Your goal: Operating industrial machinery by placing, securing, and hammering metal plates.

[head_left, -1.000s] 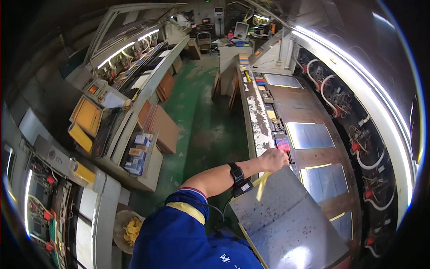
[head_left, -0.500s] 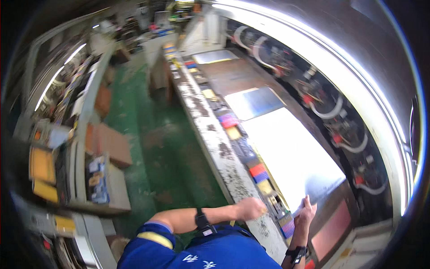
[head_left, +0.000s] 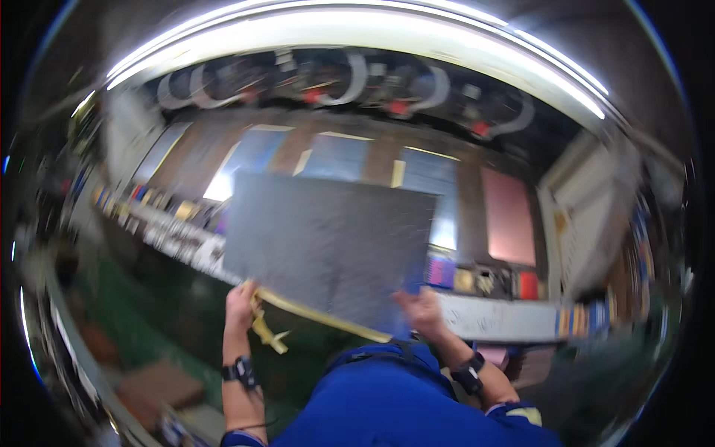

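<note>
A large flat dark grey sheet (head_left: pixel 328 242) is held out in front of me, above the near edge of a long bench. Yellow tape (head_left: pixel 322 314) runs along its near edge. My left hand (head_left: pixel 240 305) is closed at the sheet's near left corner, with loose yellow tape strips (head_left: pixel 267 334) dangling beside it. My right hand (head_left: pixel 424 313), somewhat blurred, grips the right edge near the front, its thumb over the surface. Behind the sheet, bluish reflective plates (head_left: pixel 335 158) with yellow tape edges lie on the brown bench bed, along with a pink plate (head_left: pixel 510 212).
A white worn ledge (head_left: pixel 491 316) borders the bench, with coloured blocks (head_left: pixel 441 272) and a red block (head_left: pixel 528 284) along it. Dark machinery with pale curved hoses (head_left: pixel 357 78) lines the back. A whitish end panel (head_left: pixel 596 216) stands at right; green floor (head_left: pixel 141 320) shows at lower left.
My view has swung right to face the bench. The sheet, earlier bright with glare over the bench, is now raised before me. My left hand, earlier a fist away from it, now holds its corner.
</note>
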`<state>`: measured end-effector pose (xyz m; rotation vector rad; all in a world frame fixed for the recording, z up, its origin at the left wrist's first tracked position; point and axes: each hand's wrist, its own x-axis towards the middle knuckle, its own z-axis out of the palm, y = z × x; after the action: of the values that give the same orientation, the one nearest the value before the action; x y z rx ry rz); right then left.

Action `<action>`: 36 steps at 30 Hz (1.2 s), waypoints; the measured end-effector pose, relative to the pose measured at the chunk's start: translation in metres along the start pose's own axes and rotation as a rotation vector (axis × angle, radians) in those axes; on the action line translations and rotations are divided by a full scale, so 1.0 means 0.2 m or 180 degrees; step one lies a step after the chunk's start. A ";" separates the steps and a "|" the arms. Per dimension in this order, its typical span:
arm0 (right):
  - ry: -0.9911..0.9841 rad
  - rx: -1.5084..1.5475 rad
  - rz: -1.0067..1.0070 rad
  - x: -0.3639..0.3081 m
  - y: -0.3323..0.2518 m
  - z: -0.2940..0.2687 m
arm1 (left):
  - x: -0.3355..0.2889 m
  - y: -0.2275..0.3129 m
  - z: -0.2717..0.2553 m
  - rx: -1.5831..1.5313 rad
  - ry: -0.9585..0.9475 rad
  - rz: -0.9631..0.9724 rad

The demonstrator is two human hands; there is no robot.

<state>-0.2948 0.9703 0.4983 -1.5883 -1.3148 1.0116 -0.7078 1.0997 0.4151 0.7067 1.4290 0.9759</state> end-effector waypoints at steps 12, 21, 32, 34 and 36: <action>0.0830 -0.0061 -0.0283 0.07 0.34 0.16 | -0.67 0.56 1.28 0.0436 -0.2779 0.1681; 0.3605 0.0226 0.0538 0.55 0.94 -1.29 | -0.06 0.71 1.06 -0.1466 -0.2816 -0.0487; 0.1337 -0.1230 0.1835 0.98 2.01 -0.95 | 0.02 0.22 1.24 0.3098 -0.2230 -0.1087; 0.1600 -0.1433 0.1540 1.05 2.00 -0.80 | 0.23 0.27 1.41 0.3152 -0.1702 -0.0527; 0.1857 -0.1414 0.1832 1.13 1.88 -0.75 | 0.40 0.37 1.67 0.2941 -0.1681 0.0098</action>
<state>-0.0010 1.1343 0.1799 -2.4545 -0.7077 0.4951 -0.3956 1.2556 0.4608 1.5266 1.3406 0.0553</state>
